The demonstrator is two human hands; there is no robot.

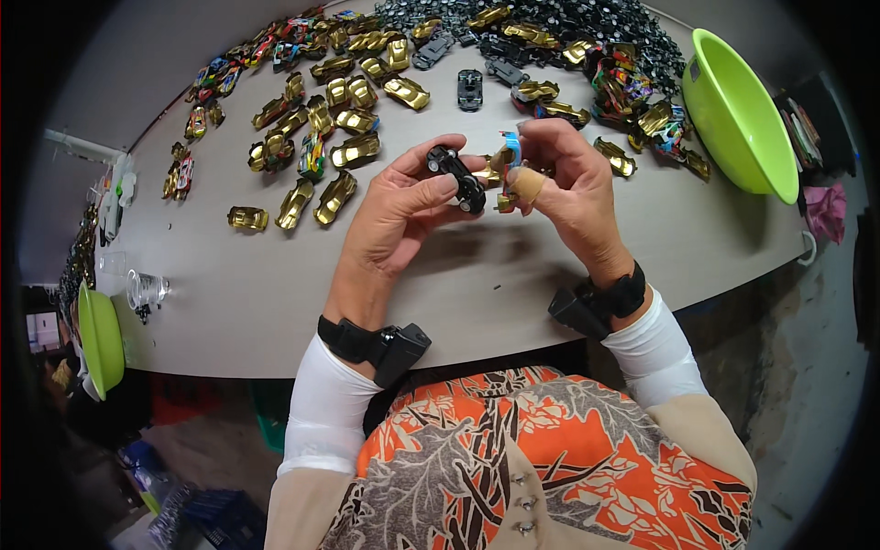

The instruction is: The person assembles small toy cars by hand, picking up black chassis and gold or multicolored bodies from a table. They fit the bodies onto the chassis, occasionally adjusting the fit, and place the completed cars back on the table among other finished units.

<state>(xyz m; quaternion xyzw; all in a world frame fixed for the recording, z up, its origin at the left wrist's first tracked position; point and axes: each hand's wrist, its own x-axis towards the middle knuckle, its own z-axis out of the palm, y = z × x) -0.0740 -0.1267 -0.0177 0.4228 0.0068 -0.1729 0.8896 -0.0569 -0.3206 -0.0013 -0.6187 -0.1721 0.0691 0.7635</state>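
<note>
My left hand is closed on a black toy car chassis, its wheels showing, pinched between thumb and fingers. Just to its right, my right hand grips a toy car body with blue and red on it, held on edge between thumb and fingertips. A tan bandage wraps the right thumb. The two parts are apart, a small gap between them, above the table. Part of the car body is hidden by the right fingers.
Gold toy cars lie scattered left and beyond my hands. A heap of black chassis fills the far side, and coloured car bodies pile at far left. A green basin stands at right, another green basin at left near a clear plastic cup.
</note>
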